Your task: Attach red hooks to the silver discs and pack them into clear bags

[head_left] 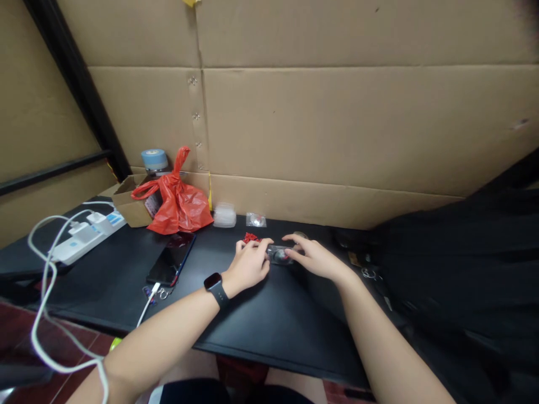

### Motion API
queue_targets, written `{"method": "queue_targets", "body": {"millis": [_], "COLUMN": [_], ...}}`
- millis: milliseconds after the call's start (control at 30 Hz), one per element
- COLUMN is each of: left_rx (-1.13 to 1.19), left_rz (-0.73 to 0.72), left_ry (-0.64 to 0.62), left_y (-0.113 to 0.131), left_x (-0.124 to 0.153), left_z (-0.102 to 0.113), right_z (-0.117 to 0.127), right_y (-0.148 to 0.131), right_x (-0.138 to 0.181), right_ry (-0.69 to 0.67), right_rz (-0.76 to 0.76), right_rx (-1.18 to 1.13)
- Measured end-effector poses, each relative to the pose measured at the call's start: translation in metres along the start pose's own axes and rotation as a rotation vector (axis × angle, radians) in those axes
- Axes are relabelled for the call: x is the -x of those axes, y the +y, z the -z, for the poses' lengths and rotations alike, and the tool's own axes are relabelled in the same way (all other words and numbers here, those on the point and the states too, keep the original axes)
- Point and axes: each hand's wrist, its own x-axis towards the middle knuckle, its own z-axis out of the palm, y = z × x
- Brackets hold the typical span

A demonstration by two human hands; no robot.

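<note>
Black tabletop (261,325), head view: your left hand (248,265) and right hand (314,258), fingers curled, pinch a small clear packet (278,255) between them. A pile of red pieces (251,238) lies just beside it, seemingly still unpacked; a phone (172,261) rests nearby.

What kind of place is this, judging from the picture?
Probably a makeshift work booth for small hand assembly. Cardboard walls enclose a black table, a power strip lies on it, and both hands, left and right, handle a small clear packet.
</note>
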Motion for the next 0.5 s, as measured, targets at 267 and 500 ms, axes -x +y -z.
{"method": "queue_targets", "body": {"millis": [267, 500], "left_rx": [-0.059, 0.013], "left_rz": [-0.023, -0.133], "left_ry": [0.039, -0.090], "left_y": [-0.002, -0.003], "left_x": [0.000, 0.001], "left_z": [0.000, -0.004], "right_z": [0.004, 0.007], "right_y": [0.012, 0.014], "right_x": [-0.001, 0.003], "right_ry": [0.109, -0.129], "right_rz": [-0.052, -0.047], "right_rx": [0.067, -0.091]}}
